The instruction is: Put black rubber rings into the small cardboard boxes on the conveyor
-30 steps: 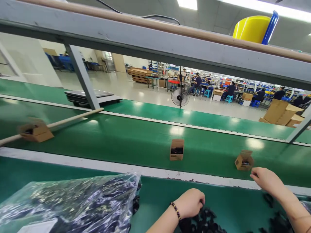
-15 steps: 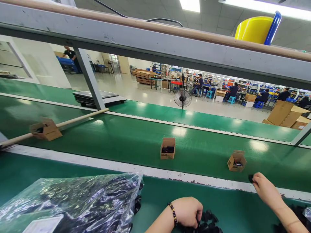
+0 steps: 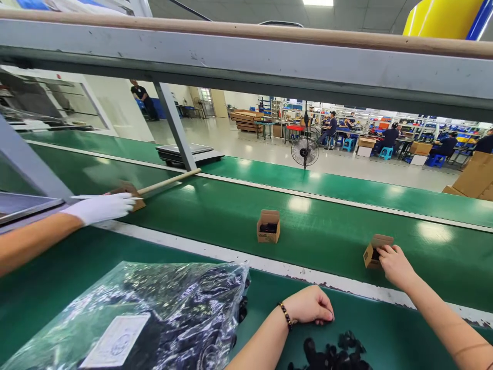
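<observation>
My right hand (image 3: 397,266) reaches to the small cardboard box (image 3: 373,257) on the right, its fingertips at the open top. A small black part (image 3: 376,254) shows at those fingertips, partly hidden by them. Closer in, my left hand (image 3: 311,305), with a beaded bracelet on the wrist, hovers by the belt's white edge, fingers curled together; what they hold, if anything, is hidden. Below it lies a pile of small black parts (image 3: 331,355). A second open box (image 3: 268,227) with black contents stands on the green belt (image 3: 215,216).
A clear plastic bag (image 3: 181,308) of black parts lies at the front left. Another person's white-gloved hand (image 3: 100,208) is at a cardboard box (image 3: 137,199) by a wooden rod (image 3: 169,182). A flat scale (image 3: 188,154) sits beyond. A grey beam (image 3: 246,56) crosses overhead.
My right hand has moved from the belt edge to the right box with the black part. My left hand has lifted off the pile. A co-worker's gloved hand has come in at left.
</observation>
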`<state>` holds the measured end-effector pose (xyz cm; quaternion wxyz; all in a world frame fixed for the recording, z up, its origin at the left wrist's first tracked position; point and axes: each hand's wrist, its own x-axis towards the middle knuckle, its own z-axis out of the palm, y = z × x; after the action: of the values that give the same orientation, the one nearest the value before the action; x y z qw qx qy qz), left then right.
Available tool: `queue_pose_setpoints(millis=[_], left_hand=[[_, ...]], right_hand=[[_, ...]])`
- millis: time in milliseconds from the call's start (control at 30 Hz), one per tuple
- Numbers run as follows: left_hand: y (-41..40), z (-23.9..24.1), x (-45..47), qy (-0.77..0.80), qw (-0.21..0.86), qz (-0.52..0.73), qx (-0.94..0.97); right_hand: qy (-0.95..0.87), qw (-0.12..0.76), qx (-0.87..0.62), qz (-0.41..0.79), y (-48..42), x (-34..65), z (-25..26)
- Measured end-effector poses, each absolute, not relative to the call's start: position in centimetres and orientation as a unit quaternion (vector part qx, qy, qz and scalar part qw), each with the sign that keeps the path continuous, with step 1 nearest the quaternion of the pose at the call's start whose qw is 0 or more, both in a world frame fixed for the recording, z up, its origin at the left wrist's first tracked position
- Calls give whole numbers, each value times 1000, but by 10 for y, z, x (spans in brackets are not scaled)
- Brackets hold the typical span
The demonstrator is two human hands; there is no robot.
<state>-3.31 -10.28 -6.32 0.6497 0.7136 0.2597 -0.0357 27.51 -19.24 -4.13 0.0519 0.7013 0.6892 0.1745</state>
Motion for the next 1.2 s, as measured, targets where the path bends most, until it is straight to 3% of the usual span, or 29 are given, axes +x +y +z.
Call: queue_pose_setpoints(millis=[133,267,367,467,700,833,1000,1200], left_hand=[[-110,-47,-36,209,586,-106,776],[-126,-39,-32,174,396,-165,886],[-139,-38,-27,177,286,-161,928],[-145,-35,-26,178,246,-129,944],[-127,-9,-39,273,309,-16,911],[-113,-2,-32,334,368,117,860],[-85,1,21,362,310,295,828],[-44,-14,73,426,301,312,794]], right_hand=[[689,45,699,187,-185,268,-40],[692,40,698,181,-177,265,-48],[691,33,702,172,-172,260,-60],[687,25,707,166,-167,252,-69],[677,-7,711,190,-150,223,-75],[670,-28,713,206,-139,206,-79],[670,-48,708,220,-127,186,-84],[678,-67,694,234,-116,166,-82]])
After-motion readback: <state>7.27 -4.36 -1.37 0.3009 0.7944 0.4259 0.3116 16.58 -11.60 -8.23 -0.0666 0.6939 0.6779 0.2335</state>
